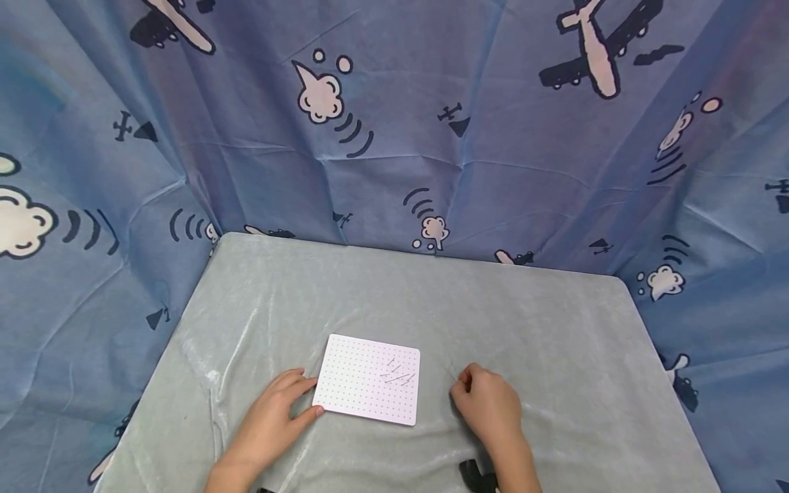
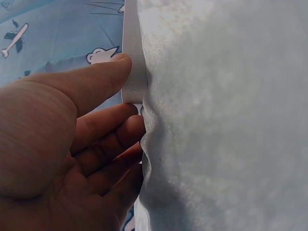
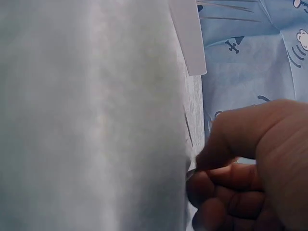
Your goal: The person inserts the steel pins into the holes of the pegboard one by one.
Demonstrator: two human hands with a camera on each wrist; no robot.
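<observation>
A white board (image 1: 357,383) with rows of small holes lies flat on the grey cloth. Several thin metal pins (image 1: 399,378) stand in its right part; they also jut from the board (image 3: 187,38) in the right wrist view. My left hand (image 1: 274,414) rests at the board's left edge, thumb by the near corner and index finger higher up. Its fingers (image 2: 113,125) are loosely bent in the left wrist view. Right of the board, my right hand (image 1: 490,404) pinches a thin pin-like piece (image 3: 191,172) between thumb and index finger, mostly hidden by the fingertips.
Wrinkled grey cloth (image 1: 555,329) covers the table. A thin dark sliver (image 3: 187,127) shows on the cloth near the right hand. Black gear (image 1: 473,474) sits by the right wrist. Blue patterned curtain (image 1: 382,130) hangs behind and at both sides.
</observation>
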